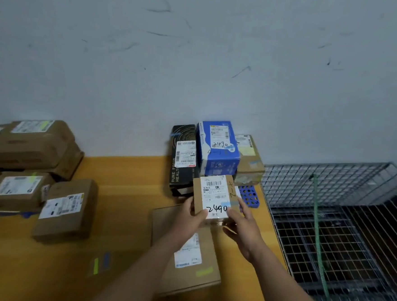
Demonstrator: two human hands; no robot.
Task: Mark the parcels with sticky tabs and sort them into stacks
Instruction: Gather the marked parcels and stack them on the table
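Parcel (215,196): small cardboard box, gripped by left hand (191,217), right hand (241,224).

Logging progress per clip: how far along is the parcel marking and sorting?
Done: tabbed parcels stacked at left and by the blue box. In hand: left hand and right hand hold a small blue-tabbed parcel. Left: stacking it, then the green-tabbed flat parcel beneath.

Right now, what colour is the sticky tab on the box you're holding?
The sticky tab on the box is light blue, clearest in head view.
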